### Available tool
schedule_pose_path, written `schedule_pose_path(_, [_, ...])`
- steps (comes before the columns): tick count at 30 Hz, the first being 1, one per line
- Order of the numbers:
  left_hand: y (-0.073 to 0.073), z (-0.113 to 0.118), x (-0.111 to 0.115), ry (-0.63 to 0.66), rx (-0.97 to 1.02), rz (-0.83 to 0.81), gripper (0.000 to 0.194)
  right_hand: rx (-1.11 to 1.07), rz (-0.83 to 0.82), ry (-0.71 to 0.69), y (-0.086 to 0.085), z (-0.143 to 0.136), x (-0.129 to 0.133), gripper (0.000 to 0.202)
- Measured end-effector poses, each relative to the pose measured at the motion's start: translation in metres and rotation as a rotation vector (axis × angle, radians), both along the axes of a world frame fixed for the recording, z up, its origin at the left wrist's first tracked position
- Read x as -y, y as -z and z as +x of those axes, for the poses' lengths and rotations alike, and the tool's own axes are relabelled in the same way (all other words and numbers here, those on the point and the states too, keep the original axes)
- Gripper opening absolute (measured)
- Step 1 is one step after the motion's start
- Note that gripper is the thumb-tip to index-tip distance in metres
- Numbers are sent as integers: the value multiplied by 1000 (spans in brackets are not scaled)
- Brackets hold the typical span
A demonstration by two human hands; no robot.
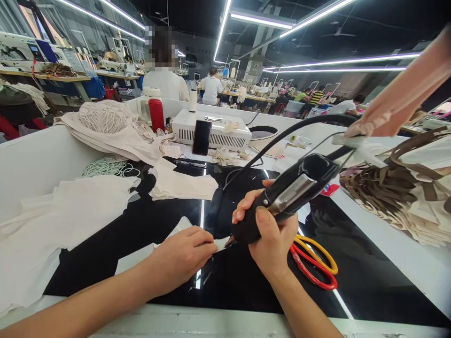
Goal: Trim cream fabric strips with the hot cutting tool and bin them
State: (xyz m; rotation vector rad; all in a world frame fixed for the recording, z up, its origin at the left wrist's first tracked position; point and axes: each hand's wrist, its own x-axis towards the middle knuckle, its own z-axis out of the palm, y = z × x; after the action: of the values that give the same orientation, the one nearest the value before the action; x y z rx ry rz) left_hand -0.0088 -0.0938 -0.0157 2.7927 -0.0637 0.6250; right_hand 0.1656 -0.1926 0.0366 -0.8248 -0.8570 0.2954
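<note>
My right hand [273, 234] is wrapped round a black corded hand tool [292, 188] with a metal plate on its side. The tool slants down to the left, and its tip is close to the edge of a small white fabric piece [221, 243]. My left hand [186, 251] has its fingers pressed together on that fabric, just left of the tip; the fingertips are partly hidden. More white fabric [136, 258] lies under and behind my left hand. Beside my right wrist lie scissors [313, 263] with red and yellow handles, their blades hidden.
White fabric pieces [70, 211] are piled at left, below lace bra parts [105, 122]. At the back stand a vented white box [211, 129], a phone [202, 137] and a red bottle [156, 115]. Brown straps [384, 178] heap at right. The tool's black cable [282, 136] arches overhead.
</note>
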Motion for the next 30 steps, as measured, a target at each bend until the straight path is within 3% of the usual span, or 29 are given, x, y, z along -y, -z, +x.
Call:
schedule_pose_path(7, [-2,0,0,2,-4,11,22,-35,25,111,-3,9,2,40])
schedule_pose_path(19, [-4,-1,-1,10,21,-14,22,6,-18,78,2,7,2,38])
schedule_pose_path(25, [-16,-15,-22,-59,-3,-15,27,35,4,62,2,16,-5,35])
schedule_pose_path(30, [-14,-30,-26,-70,-62,95,28,19,34,83,-3,20,-7,28])
